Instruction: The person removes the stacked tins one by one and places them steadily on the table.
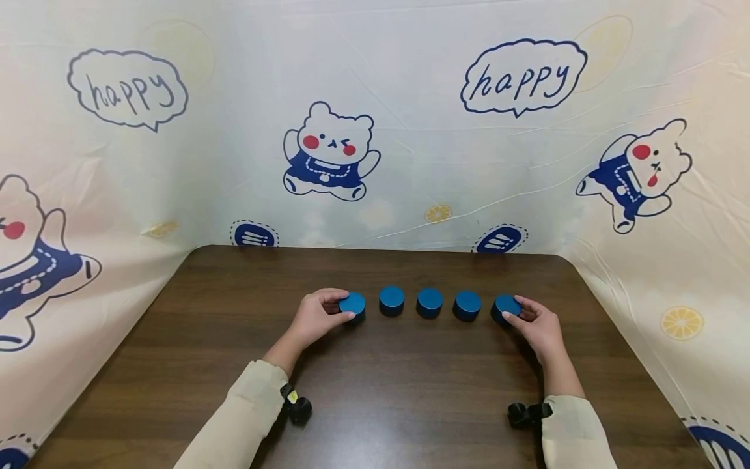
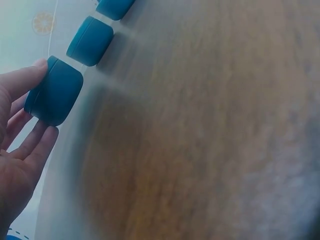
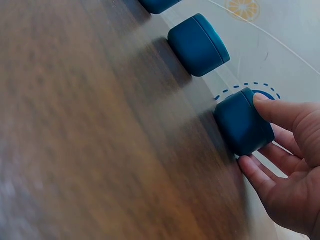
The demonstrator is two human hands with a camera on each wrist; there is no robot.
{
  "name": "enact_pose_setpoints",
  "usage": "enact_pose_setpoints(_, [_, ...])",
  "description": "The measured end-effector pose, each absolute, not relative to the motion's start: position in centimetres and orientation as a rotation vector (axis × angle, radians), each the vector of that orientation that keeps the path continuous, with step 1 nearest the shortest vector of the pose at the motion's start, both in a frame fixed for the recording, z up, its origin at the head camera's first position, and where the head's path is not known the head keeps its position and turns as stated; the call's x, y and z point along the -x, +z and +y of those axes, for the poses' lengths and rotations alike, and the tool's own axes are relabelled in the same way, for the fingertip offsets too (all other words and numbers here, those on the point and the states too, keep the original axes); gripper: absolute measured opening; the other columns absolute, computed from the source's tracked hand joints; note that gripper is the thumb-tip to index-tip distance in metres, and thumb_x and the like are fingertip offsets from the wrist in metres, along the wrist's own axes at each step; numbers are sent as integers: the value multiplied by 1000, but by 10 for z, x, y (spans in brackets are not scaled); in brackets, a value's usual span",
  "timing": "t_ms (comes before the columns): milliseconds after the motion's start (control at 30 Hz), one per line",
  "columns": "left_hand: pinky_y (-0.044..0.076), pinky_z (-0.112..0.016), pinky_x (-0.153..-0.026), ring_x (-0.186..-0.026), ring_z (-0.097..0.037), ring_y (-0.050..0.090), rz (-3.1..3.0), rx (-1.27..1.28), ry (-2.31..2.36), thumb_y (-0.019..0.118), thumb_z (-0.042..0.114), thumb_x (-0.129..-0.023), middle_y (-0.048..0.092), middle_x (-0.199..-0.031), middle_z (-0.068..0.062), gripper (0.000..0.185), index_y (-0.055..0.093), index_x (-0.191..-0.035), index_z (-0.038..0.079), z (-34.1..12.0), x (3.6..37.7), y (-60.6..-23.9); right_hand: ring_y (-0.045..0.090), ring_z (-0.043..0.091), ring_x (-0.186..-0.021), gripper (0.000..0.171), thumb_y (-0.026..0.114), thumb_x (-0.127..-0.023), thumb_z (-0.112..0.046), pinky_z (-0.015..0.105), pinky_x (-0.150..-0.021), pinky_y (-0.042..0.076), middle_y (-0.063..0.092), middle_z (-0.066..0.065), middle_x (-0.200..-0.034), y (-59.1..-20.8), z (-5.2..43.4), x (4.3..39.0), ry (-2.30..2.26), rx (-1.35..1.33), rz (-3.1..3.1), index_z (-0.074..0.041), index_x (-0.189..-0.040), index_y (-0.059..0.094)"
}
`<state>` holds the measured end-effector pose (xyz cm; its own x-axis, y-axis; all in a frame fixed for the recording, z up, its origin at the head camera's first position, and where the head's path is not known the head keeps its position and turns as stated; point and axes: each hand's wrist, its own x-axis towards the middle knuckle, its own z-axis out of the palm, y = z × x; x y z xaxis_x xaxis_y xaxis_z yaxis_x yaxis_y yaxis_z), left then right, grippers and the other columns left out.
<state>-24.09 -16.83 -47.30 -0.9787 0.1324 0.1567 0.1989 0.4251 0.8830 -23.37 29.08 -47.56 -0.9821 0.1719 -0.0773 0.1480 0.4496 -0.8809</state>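
- The left hand point(image 1: 313, 317) is pinching the leftmost blue puck point(image 1: 353, 304) between thumb and curled fingers, near the middle of the table point(image 1: 375, 391).
- Three more pucks point(image 1: 430, 302) are sitting in a row between the hands, toward the table's far edge.
- The right hand point(image 1: 536, 326) is gripping the rightmost puck point(image 1: 506, 306) the same way.

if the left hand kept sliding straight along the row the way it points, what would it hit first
The left hand already grips the end puck. Going straight on toward the right hand, that puck would probably meet the second puck, with a gap between them now.
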Motion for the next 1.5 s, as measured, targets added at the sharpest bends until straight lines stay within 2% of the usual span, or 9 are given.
enact_pose_setpoints(1500, [55,-39,-89,-106,-26,65,-2687,272,-1536,79,19,-84,64,-124,-12,43,67,-122,4,-174,258,-475,43,40,-130,70,71,-90,-34,50,-106,39,39,25,-147,-473,292,234,1660,300,-2672,-7,-148,42])
